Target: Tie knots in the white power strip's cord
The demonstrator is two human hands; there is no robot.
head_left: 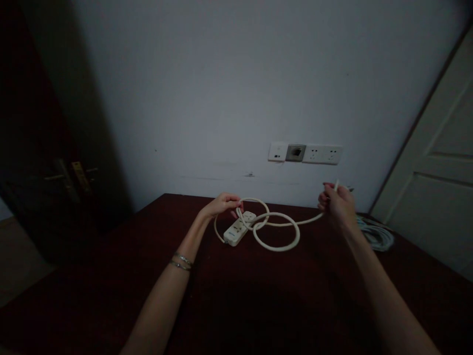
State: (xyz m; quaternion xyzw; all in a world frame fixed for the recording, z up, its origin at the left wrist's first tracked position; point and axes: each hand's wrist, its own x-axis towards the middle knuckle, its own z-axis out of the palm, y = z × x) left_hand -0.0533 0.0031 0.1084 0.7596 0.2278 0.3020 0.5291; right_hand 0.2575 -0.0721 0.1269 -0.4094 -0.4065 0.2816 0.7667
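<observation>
A white power strip (239, 228) lies on a dark red table (236, 296), its thick white cable (277, 231) looped in coils beside it. My left hand (222, 204) hovers over the strip's far end, fingers curled round a loop of the cable. Further right, my right hand (337, 202) is raised a little above the table and closed round the cable near its free end, which sticks up past my fingers. Two thin bracelets sit on my left wrist.
A row of wall sockets (306, 153) is set in the white wall just above the table's far edge. A coil of pale thin cable (377, 235) lies at the table's right. A dark door (55, 148) stands left, a white door (439, 162) right.
</observation>
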